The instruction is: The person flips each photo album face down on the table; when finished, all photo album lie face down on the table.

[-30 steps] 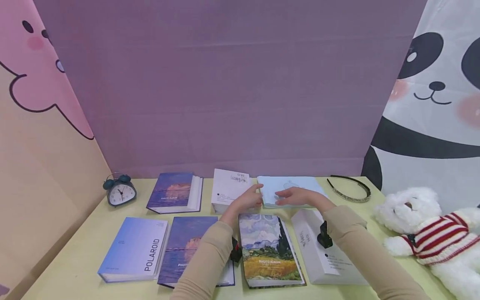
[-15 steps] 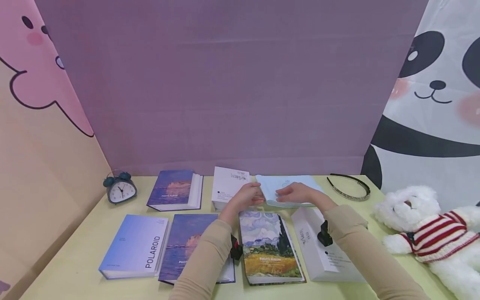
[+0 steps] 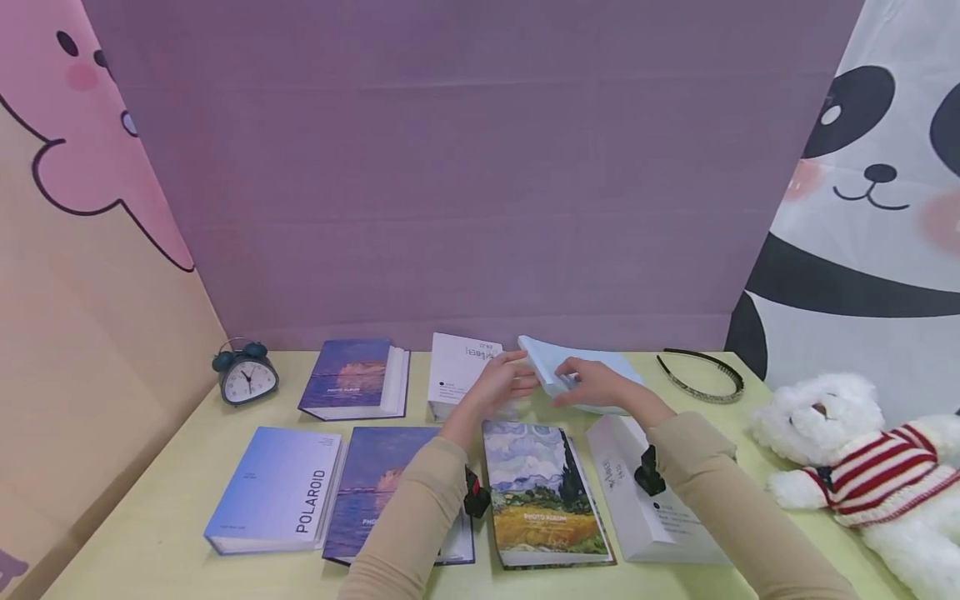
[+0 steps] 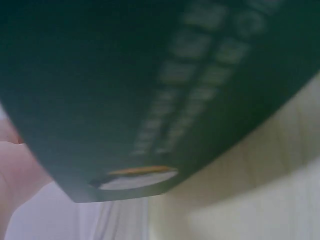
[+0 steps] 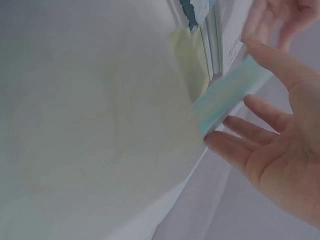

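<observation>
At the back of the table, a light blue album (image 3: 600, 360) is tilted, its left edge raised. My right hand (image 3: 596, 385) grips it near the front left corner; in the right wrist view, its thumb and fingers (image 5: 235, 142) lie on either side of the pale blue edge. My left hand (image 3: 501, 383) is at the raised left edge, fingers extended, in front of a white album (image 3: 456, 367) with handwriting. Below the hands lies a photo album with a landscape painting (image 3: 536, 492). A dark green printed surface (image 4: 100, 100) fills most of the left wrist view.
Several more albums lie around: a blue one marked POLAROID (image 3: 273, 492), two with a sea cliff cover, and a white one (image 3: 637, 500) under the right forearm. An alarm clock (image 3: 248, 377) stands at left. A headband (image 3: 705, 379) and a white teddy bear (image 3: 862, 467) are at right.
The light blue album lay flat a second ago; its left side has since come up. My right hand's fingers have moved onto its near edge, and my left hand has shifted slightly right.
</observation>
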`<state>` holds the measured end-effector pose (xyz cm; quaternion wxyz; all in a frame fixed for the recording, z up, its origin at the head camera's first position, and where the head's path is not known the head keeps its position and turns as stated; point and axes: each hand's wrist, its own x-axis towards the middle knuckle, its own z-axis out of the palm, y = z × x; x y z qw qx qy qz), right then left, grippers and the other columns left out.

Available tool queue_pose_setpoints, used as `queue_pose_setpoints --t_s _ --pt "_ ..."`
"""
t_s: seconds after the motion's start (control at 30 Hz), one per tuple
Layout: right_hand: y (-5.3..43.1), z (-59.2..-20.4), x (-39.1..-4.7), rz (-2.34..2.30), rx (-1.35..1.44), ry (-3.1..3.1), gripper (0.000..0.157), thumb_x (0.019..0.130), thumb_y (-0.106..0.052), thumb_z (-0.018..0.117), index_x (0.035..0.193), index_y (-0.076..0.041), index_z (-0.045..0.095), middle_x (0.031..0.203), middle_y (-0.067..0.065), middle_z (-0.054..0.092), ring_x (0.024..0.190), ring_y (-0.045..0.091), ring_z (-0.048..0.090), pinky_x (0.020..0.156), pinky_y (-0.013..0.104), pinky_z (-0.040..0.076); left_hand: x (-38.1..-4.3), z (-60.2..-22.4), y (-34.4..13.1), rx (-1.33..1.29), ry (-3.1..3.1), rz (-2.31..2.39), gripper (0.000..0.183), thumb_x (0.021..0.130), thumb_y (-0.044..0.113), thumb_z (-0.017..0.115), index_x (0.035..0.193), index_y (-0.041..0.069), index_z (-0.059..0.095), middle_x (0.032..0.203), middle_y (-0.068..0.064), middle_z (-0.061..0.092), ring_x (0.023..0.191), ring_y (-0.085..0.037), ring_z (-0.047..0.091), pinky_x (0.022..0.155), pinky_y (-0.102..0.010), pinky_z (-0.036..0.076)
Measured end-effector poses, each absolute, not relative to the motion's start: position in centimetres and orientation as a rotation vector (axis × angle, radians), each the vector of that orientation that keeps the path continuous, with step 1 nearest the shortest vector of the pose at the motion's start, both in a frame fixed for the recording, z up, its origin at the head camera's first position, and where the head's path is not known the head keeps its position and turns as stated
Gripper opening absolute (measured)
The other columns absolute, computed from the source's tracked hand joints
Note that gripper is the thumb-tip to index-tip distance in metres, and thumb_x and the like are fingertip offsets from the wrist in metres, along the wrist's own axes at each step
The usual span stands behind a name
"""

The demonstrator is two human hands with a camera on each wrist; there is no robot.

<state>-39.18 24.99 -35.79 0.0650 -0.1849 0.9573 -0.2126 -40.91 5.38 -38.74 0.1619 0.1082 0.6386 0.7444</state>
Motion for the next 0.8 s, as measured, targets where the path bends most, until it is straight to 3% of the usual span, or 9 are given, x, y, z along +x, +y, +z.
queue_pose_setpoints --t_s 0.23,0.47,0.63,0.8 --pt "24.3 -35.6 -39.4 -0.653 -0.598 2.961 0.057 0.078 -0.033 0.076 0.118 -0.001 0.051 0.123 0.022 0.055 0.102 0.032 0.059 0.079 0.042 0.052 -40.4 -37.6 5.4 0.329 1.785 2.152 0.047 0.096 -0.001 0.037 0.142 0.007 0.035 0.132 -0.026 0.051 0.117 -0.037 0.056 0.100 -0.044 0.044" --pt "24.2 -35.4 -39.2 -0.704 -0.712 3.091 0.035 0.084 -0.016 0.066 0.108 0.007 0.057 0.097 0.020 0.065 0.082 0.026 0.064 0.066 0.035 0.054 -40.0 -37.0 5.3 0.401 1.745 2.077 0.056 0.100 0.009 0.042 0.149 0.009 0.018 0.143 -0.019 0.041 0.126 -0.029 0.049 0.104 -0.045 0.041" --pt "24.0 -34.2 -38.7 -0.793 -0.669 3.154 0.038 0.087 -0.016 0.058 0.116 0.007 0.053 0.078 0.015 0.061 0.054 0.015 0.050 0.050 0.028 0.043 -39.6 -36.7 5.1 0.419 1.761 2.082 0.058 0.102 0.015 0.039 0.151 0.009 0.010 0.148 -0.016 0.036 0.128 -0.029 0.047 0.105 -0.046 0.039" --pt "23.8 -33.3 -38.8 -0.845 -0.687 3.188 0.049 0.088 -0.012 0.055 0.134 0.001 0.043 0.077 0.019 0.060 0.042 0.010 0.041 0.046 0.026 0.039 -39.0 -36.4 5.1 0.393 1.795 2.077 0.057 0.101 0.015 0.040 0.150 0.005 0.012 0.149 -0.019 0.033 0.129 -0.033 0.045 0.106 -0.044 0.039"
